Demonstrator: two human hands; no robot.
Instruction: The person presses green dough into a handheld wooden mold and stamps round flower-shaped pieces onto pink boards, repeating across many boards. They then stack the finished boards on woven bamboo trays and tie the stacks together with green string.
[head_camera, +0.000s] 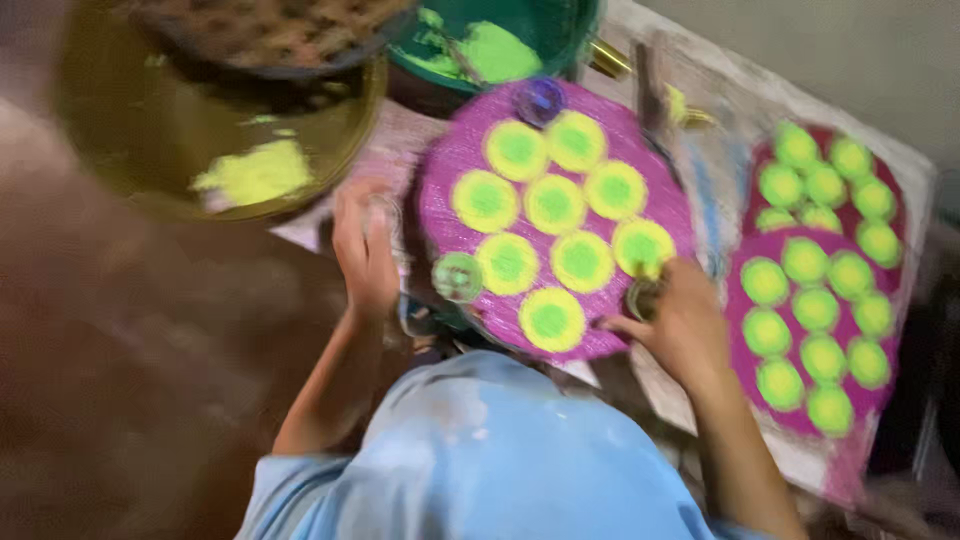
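A round purple disc (450, 170) lies in the middle, covered with several yellow circles that have green centres. My left hand (362, 255) is at its left edge, fingers curled around what looks like a small clear cup (385, 213); blur hides the detail. My right hand (682, 322) rests on the disc's lower right edge and pinches a small round ring-shaped mould (640, 296) beside a yellow circle. Near the disc's lower left edge sits a small greenish round cup (458, 277). A purple cap (540, 100) lies at the disc's top.
Two magenta discs (748, 330) with several green circles lie on a pale board (905, 165) at the right. A brass-coloured bowl (110, 150) with yellow powder and a dark tray across it stands top left. A green bowl (560, 35) of green powder is top centre.
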